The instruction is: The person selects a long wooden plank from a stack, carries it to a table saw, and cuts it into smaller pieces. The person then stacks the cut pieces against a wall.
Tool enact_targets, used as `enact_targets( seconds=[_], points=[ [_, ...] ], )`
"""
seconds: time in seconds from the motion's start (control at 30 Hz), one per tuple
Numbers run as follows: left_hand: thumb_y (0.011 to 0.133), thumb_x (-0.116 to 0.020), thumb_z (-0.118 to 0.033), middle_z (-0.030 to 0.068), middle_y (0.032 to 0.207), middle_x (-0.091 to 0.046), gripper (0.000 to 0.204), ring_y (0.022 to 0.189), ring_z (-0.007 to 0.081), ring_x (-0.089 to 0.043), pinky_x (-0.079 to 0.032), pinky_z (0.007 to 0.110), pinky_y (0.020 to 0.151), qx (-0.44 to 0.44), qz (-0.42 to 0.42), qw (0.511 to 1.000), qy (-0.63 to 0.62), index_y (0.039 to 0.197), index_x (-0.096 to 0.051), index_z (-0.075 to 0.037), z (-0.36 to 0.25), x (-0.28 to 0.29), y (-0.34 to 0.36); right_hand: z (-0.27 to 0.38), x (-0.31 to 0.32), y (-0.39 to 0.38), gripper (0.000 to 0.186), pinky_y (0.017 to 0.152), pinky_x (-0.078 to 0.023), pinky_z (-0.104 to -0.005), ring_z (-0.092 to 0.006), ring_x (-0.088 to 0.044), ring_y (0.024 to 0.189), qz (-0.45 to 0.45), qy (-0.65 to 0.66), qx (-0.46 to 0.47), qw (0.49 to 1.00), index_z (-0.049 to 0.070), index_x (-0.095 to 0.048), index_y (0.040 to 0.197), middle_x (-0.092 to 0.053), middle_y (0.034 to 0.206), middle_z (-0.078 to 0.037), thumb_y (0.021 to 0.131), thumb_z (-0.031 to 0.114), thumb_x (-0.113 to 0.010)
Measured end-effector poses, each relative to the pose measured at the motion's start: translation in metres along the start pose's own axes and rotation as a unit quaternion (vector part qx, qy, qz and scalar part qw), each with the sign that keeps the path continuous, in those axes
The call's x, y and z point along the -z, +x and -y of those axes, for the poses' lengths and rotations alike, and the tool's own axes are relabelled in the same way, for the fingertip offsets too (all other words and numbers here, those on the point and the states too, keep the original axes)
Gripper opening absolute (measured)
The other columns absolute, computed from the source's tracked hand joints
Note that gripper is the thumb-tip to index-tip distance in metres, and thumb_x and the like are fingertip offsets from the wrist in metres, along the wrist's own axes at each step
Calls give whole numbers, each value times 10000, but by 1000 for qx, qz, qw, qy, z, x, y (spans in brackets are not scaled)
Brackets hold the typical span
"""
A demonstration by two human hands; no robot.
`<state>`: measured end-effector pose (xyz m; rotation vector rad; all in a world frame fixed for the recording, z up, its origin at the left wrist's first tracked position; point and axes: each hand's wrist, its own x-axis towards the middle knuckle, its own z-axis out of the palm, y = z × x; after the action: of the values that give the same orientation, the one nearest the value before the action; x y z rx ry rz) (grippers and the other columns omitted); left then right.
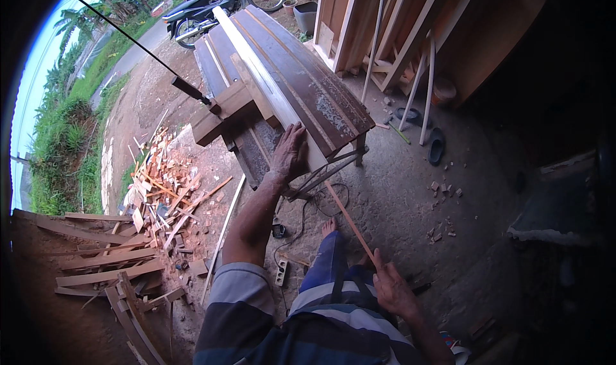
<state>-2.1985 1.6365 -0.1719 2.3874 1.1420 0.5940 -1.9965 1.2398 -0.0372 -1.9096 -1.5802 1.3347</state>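
Note:
My left hand [292, 149] lies with its fingers stretched over the near end of a long pale board [256, 63] on a brown plank-topped bench [314, 89]. Beside that hand, a wooden block fence [231, 108] sits across the bench, with a narrower wood piece [253, 89] along the pale board. A bar clamp [187, 87] with a long thin rod is fixed at the fence's left end. Low by my right leg, my right hand [393, 289] is closed around the lower end of a thin wooden strip [350, 220]. The strip's far end passes near the bench's front edge.
Wood offcuts [170, 185] and longer scraps [115, 265] pile up at left. A power strip [281, 272] and cable lie near my feet. Sandals [436, 147] and small wood bits are on the floor at right. Wooden frames [398, 31] lean behind; a motorcycle [212, 5] stands beyond.

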Motion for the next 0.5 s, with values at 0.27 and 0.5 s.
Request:
enact_targets(
  seconds=[0.27,0.5],
  points=[
    [1022,-490,-275,183,1602,-381,502,1511,390,-294,-250,456,1247,-6,4,1000,10,1480,-453,-71,6,6,-3,13,-27,29,585,929,-478,-512,-469,-576,994,-51,64,-3,997,153,-303,1605,-529,1084,-268,1047,192,-472],
    [1020,-498,-253,200,1596,-383,502,1513,401,-284,-253,461,1244,-6,4,1000,0,1478,-452,-52,9,9,-6,22,-31,46,555,909,-481,-493,-439,-587,965,-54,61,-11,997,160,-340,1595,-551,1032,-255,1057,207,-467]
  ],
)
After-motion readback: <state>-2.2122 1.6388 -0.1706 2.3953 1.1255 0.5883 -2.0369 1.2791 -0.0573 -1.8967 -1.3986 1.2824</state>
